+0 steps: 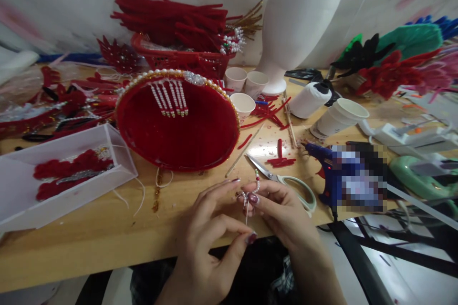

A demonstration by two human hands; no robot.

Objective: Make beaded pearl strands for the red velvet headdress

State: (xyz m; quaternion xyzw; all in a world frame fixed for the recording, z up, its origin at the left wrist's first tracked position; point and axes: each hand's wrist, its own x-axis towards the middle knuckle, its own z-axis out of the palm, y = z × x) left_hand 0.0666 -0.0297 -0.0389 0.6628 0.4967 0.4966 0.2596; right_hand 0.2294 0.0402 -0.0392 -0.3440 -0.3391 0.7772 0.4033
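Note:
My right hand [286, 212] pinches a short string of white beads [257, 182] with a red bead near its tip, which curls up above the fingers. A thin white thread [247, 214] runs down from the beads. Its lower end is pinched between thumb and forefinger of my left hand [211, 233]. Both hands are close together over the table's front edge. Behind them stands a round red velvet headpiece [179, 138], rimmed with pearls and gold beads, with several short bead strands [170, 100] hanging inside. Scissors [268, 171] with pale handles lie just past my right hand.
A blue glue gun [325, 167] is at the right, beside a white thread spool [310, 100] and paper cups [343, 113]. At the left lies a white box [71, 200] with red pieces. A foam head [304, 14] and red basket [182, 61] stand at the back.

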